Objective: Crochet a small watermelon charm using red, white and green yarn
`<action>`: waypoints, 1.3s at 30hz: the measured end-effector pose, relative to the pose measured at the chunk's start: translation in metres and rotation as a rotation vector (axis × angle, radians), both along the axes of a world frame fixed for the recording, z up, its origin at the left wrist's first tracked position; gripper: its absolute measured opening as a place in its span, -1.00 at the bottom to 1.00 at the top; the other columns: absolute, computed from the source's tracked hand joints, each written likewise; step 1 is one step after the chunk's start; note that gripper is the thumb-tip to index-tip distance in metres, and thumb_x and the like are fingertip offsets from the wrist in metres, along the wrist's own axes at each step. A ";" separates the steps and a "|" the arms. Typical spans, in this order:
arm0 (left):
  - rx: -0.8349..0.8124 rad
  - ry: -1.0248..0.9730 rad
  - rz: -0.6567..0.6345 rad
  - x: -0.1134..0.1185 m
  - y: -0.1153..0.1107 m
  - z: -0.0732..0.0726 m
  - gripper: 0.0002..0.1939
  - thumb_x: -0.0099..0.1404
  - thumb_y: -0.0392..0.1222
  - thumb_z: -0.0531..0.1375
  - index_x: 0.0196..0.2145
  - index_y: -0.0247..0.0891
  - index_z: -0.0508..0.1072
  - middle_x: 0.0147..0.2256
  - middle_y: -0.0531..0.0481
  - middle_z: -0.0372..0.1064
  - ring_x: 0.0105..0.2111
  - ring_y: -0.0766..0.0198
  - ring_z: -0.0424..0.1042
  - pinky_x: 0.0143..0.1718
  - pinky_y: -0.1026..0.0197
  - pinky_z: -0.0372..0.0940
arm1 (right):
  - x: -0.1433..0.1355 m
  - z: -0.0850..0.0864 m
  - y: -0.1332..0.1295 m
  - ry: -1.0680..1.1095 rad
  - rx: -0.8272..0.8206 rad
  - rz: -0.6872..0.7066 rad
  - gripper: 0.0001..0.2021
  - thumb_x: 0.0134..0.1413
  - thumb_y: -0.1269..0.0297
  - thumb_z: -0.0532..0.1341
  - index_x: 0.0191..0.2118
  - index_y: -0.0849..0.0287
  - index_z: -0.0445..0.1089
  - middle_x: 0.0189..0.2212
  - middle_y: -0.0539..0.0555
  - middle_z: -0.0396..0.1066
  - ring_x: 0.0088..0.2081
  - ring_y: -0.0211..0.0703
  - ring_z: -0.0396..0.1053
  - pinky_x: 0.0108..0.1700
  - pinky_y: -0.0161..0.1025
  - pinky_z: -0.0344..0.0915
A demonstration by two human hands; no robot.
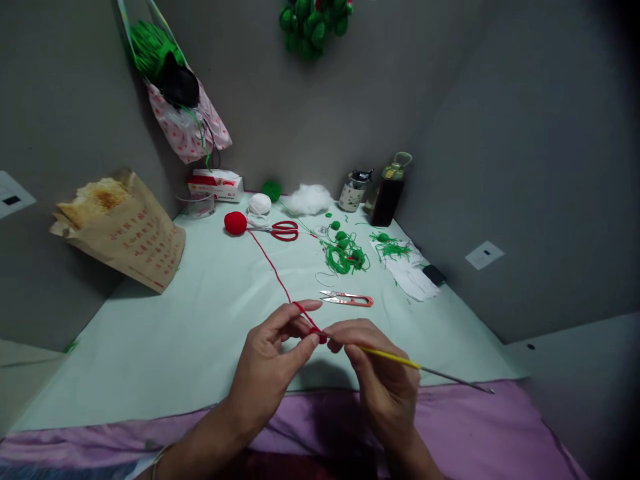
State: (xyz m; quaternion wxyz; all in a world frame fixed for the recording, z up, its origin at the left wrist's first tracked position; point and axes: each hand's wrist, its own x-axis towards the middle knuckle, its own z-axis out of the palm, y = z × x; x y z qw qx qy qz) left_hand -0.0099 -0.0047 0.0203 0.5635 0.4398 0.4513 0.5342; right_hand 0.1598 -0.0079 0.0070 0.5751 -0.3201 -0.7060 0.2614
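Between my two hands is a small piece of red crochet work (318, 335). My left hand (277, 357) pinches it between thumb and fingers, with the red yarn (273, 270) running over the raised index finger. That strand leads back to a red yarn ball (235, 223) on the table. My right hand (383, 370) is closed around a crochet hook (390, 356) with a yellow grip. The hook's near tip meets the red piece, while its other metal end points out to the lower right. Thread snips (347, 299) with orange handles lie just beyond my hands.
Red-handled scissors (285, 231), green yarn pieces (345, 257), white stuffing (309, 199) and a white yarn ball (259, 204) lie farther back. At left stands a paper bag (135, 240) with flatbread. A bottle (395, 175) and a jar (354, 193) stand at the back right.
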 end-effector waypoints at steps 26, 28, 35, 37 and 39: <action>-0.048 -0.248 -0.020 0.009 0.001 -0.004 -0.59 0.26 -0.24 0.41 0.06 -0.17 0.56 -0.36 0.12 0.46 -0.29 0.35 0.48 -0.10 0.28 0.38 | -0.001 -0.016 -0.007 -0.015 0.161 -0.064 -0.55 0.29 0.67 0.12 0.14 0.09 0.48 0.00 0.14 0.58 -0.01 -0.10 0.56 -0.03 -0.13 0.53; -0.041 -0.241 -0.016 0.009 0.000 -0.002 -0.61 0.25 -0.25 0.41 0.04 -0.17 0.56 -0.37 0.13 0.46 -0.30 0.35 0.49 -0.10 0.28 0.38 | 0.000 -0.017 -0.008 0.026 0.139 -0.034 -0.54 0.31 0.66 0.10 0.15 0.08 0.46 0.02 0.13 0.58 0.01 -0.10 0.55 0.00 -0.12 0.53; -0.054 -0.251 -0.029 0.010 0.001 -0.002 -0.61 0.21 -0.24 0.44 0.01 -0.19 0.59 -0.38 0.12 0.46 -0.30 0.34 0.46 -0.13 0.29 0.36 | -0.004 -0.017 -0.007 -0.043 0.165 -0.062 -0.52 0.26 0.72 0.14 0.15 0.12 0.48 0.05 0.18 0.57 0.04 -0.07 0.55 0.00 -0.11 0.53; -0.062 -0.277 -0.022 0.010 0.001 -0.004 -0.64 0.24 -0.22 0.43 0.00 -0.17 0.60 -0.38 0.12 0.45 -0.31 0.36 0.44 -0.13 0.30 0.34 | -0.004 -0.017 -0.007 -0.062 0.183 -0.088 -0.52 0.25 0.72 0.16 0.15 0.14 0.47 0.04 0.18 0.57 0.03 -0.08 0.56 -0.02 -0.13 0.54; -0.085 -0.305 -0.005 0.009 0.001 -0.006 -0.66 0.27 -0.21 0.41 0.01 -0.16 0.60 -0.37 0.12 0.46 -0.30 0.37 0.43 -0.13 0.31 0.32 | -0.004 -0.018 -0.009 -0.073 0.202 -0.105 -0.54 0.25 0.70 0.17 0.14 0.15 0.48 0.05 0.20 0.57 0.03 -0.07 0.57 -0.04 -0.14 0.56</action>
